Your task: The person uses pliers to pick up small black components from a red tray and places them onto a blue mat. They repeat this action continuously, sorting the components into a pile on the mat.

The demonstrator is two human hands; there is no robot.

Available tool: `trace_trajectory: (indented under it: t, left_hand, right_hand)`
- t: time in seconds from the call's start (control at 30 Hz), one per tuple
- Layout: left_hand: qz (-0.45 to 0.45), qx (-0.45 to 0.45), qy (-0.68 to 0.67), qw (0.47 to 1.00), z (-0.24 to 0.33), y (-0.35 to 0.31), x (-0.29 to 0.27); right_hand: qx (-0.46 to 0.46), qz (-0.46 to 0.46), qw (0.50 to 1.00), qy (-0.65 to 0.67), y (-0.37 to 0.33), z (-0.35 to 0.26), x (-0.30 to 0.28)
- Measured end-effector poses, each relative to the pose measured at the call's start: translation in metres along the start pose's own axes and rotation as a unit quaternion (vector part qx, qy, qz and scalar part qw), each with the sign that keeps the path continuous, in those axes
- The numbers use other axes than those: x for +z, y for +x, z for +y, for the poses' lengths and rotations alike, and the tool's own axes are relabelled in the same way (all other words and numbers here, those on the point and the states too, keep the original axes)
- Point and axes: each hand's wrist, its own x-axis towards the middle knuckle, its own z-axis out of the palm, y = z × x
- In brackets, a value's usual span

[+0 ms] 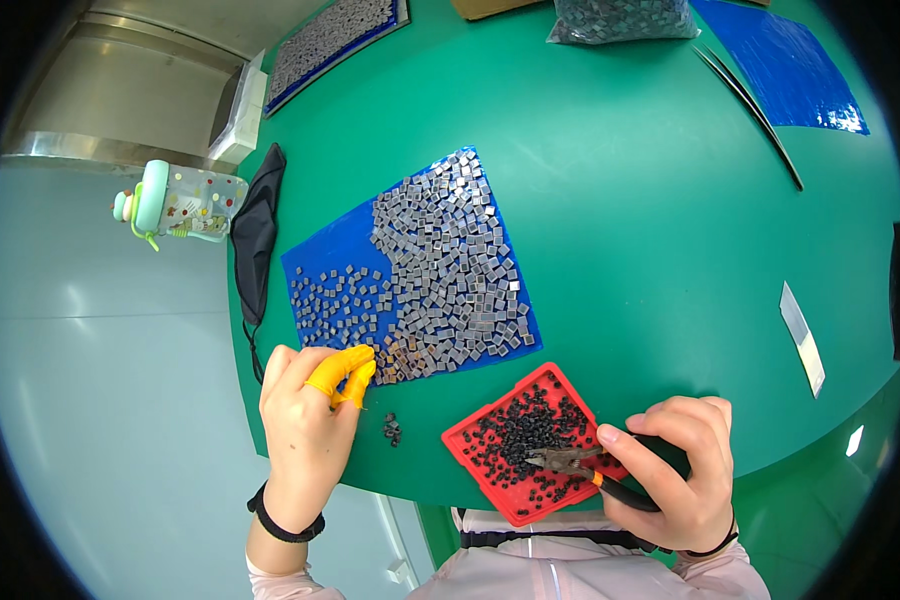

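My left hand [310,420], with yellow finger cots on its thumb and index finger, is closed in a pinch at the near edge of a blue sheet [322,250]. Whatever lies between those fingertips is too small or hidden to make out. Many small grey metal squares [455,250] cover the sheet, dense on the right and sparser at the lower left. My right hand [682,468] grips pliers [567,461] with black-and-orange handles. Their jaws point left over a shallow red tray [500,500] holding many tiny black pieces [532,425].
A few dark bits [392,430] lie between the sheet and tray. Black tweezers [755,115], another blue sheet [790,70] and a white strip [802,340] are to the right. A bag of parts [625,20] sits far back. Black cloth [258,235] and a bottle [195,200] are left.
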Motion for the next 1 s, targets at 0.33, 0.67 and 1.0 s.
trace_trajectory:
  t: [0.33, 0.67, 1.0]
  left_hand:
    - [-0.020, -0.039, -0.027, 0.999, 0.000, -0.002, -0.003]
    - [-0.031, -0.045, -0.040, 0.998, 0.003, -0.004, -0.005]
    - [-0.009, -0.068, -0.009, 0.998, 0.001, -0.013, -0.018]
  right_hand:
    - [-0.002, 0.001, 1.000, -0.005, 0.000, -0.001, 0.000]
    - [0.002, 0.002, 1.000, -0.009, 0.000, -0.001, 0.001]
    - [0.005, -0.003, 1.000, -0.007, 0.001, -0.002, 0.000]
